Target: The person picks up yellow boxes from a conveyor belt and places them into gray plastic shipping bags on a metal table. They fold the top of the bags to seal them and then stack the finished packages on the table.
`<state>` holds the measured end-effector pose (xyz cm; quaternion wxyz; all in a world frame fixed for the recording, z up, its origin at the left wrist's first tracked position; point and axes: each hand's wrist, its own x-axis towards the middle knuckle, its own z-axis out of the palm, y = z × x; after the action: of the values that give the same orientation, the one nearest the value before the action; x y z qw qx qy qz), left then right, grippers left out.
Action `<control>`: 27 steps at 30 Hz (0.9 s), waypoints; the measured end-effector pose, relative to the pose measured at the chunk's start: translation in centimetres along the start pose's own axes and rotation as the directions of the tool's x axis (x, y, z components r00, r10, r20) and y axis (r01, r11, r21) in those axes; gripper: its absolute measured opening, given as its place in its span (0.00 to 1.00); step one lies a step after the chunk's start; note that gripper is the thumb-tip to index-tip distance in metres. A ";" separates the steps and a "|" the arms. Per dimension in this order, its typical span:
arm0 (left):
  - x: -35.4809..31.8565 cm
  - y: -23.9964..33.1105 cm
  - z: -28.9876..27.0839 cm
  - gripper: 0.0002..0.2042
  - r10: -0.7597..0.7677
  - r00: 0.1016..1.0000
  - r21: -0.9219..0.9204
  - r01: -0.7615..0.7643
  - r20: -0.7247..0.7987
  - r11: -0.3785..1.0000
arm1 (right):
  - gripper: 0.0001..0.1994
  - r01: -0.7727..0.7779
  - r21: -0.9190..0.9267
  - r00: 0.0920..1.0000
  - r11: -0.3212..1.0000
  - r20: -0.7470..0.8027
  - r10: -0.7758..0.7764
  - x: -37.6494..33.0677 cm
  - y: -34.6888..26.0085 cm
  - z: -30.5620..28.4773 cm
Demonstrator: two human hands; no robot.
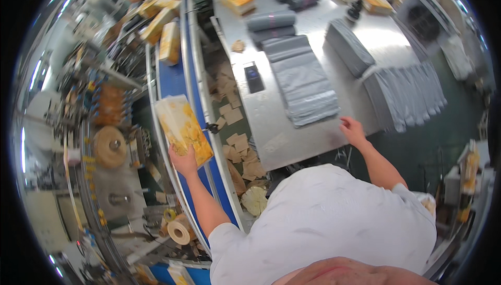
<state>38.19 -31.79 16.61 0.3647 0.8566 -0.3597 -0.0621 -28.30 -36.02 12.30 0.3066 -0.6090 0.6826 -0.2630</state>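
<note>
My left hand (183, 161) grips the near end of a soft yellow-and-white floral pack (185, 123), which looks like a tissue pack, over the blue conveyor belt (172, 80). Its thumb and fingers press against the wrapping. At the near edge of the metal table (282, 147), my right hand (353, 131) hovers with fingers loosely bent and apart, holding nothing. Just left of its fingertips lies a flat stack of grey plastic bags (305, 84). Another bundle of grey bags (404, 94) drapes over the table's right edge.
More yellow packs (169, 42) sit farther up the belt. A phone (253, 78), grey rolls (271, 21) and a long grey block (349, 47) rest on the table. Cardboard scraps (229, 113) fill the gap between belt and table. Machinery with a brown reel (109, 147) stands at left.
</note>
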 end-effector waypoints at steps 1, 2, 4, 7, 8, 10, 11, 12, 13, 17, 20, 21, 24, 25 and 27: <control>-1.2 2.3 1.0 0.38 0.033 0.997 -0.249 -0.015 0.066 0.968 | 0.17 0.036 0.063 0.999 0.997 0.026 -0.038 0.1 -0.9 0.6; -2.5 4.7 2.1 0.37 0.073 0.990 -0.479 -0.006 0.121 0.878 | 0.17 0.050 0.147 0.997 0.988 0.047 -0.058 0.2 -2.0 1.0; -7.5 11.8 5.1 0.39 0.175 0.894 -0.683 0.177 0.413 0.709 | 0.19 0.074 0.301 0.991 0.951 0.083 -0.103 0.2 -4.7 1.2; -17.7 17.2 12.3 0.42 0.292 0.690 -0.629 0.302 0.663 0.716 | 0.27 0.092 0.533 0.988 0.841 0.058 -0.145 1.0 -7.9 2.2; -21.0 18.2 14.0 0.43 0.277 0.519 -0.504 0.368 0.809 0.781 | 0.30 0.096 0.606 0.988 0.790 0.039 -0.150 1.1 -7.9 2.1; -25.5 19.9 17.1 0.41 0.278 0.280 -0.342 0.214 0.919 0.915 | 0.34 -0.055 0.496 0.996 0.866 0.092 0.010 1.8 -5.2 2.7; -26.2 20.2 18.2 0.41 0.402 0.378 -0.433 -0.004 0.834 0.901 | 0.37 -0.133 0.436 0.989 0.890 0.111 0.093 2.1 -3.5 2.8; -26.5 20.1 19.4 0.40 0.526 0.445 -0.476 -0.227 0.725 0.849 | 0.37 -0.065 0.376 0.994 0.924 0.109 0.026 1.9 -2.7 2.6; -26.6 20.2 20.7 0.40 0.651 0.469 -0.478 -0.444 0.596 0.758 | 0.37 0.009 0.314 0.993 0.949 0.108 -0.045 1.3 -2.5 2.0; -21.6 22.4 25.8 0.44 0.480 0.689 -0.506 -0.188 0.543 0.842 | 0.28 0.002 0.253 0.956 0.968 0.282 -0.075 2.2 -4.1 0.0; -19.3 27.7 25.2 0.47 0.335 0.688 -0.578 0.150 0.643 0.802 | 0.18 0.384 0.061 0.922 0.922 0.030 -0.386 9.0 -2.8 0.4; -19.3 28.7 24.7 0.47 0.308 0.677 -0.563 0.188 0.668 0.805 | 0.13 0.446 0.014 0.894 0.895 0.027 -0.447 11.0 -3.0 0.1; -18.7 28.8 25.8 0.46 0.384 0.698 -0.582 0.057 0.604 0.811 | 0.16 0.682 -0.383 0.711 0.623 0.149 -0.687 16.4 -2.8 -0.2; -18.2 28.6 26.2 0.46 0.448 0.680 -0.571 -0.052 0.581 0.820 | 0.18 0.699 -0.402 0.703 0.592 0.232 -0.672 17.4 -2.7 -0.2; -18.8 31.1 27.2 0.44 0.440 0.642 -0.456 -0.155 0.628 0.876 | 0.24 0.583 -0.416 0.812 0.698 0.329 -0.482 18.9 -1.6 -0.1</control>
<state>-3.33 -49.93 14.72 0.3516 0.6084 -0.5931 -0.3929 -28.61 -54.97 11.68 0.1143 -0.8610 0.4865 -0.0946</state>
